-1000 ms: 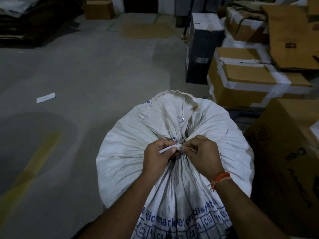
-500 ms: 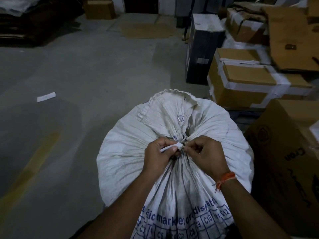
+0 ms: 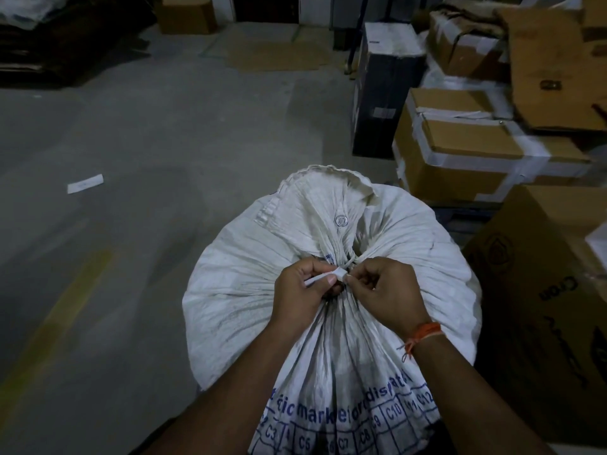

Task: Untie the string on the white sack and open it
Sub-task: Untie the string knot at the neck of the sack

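Observation:
A full white woven sack with blue print stands on the floor before me, its neck gathered and tied. A flat white string wraps the neck. My left hand pinches a flat end of the string between thumb and fingers. My right hand, an orange thread at its wrist, pinches the string at the knot just to the right. The knot itself is mostly hidden by my fingers. Above the tie, the sack's loose top with a metal eyelet folds away from me.
Taped cardboard boxes and a dark box are stacked close on the right; a large brown carton touches the sack's right side. Grey concrete floor lies to the left, with a white paper strip and a yellow line.
My hands stay at the knot. The right fingers have shifted slightly and loosened their curl; the string end in my left hand sticks out a little more. The sack has not moved.

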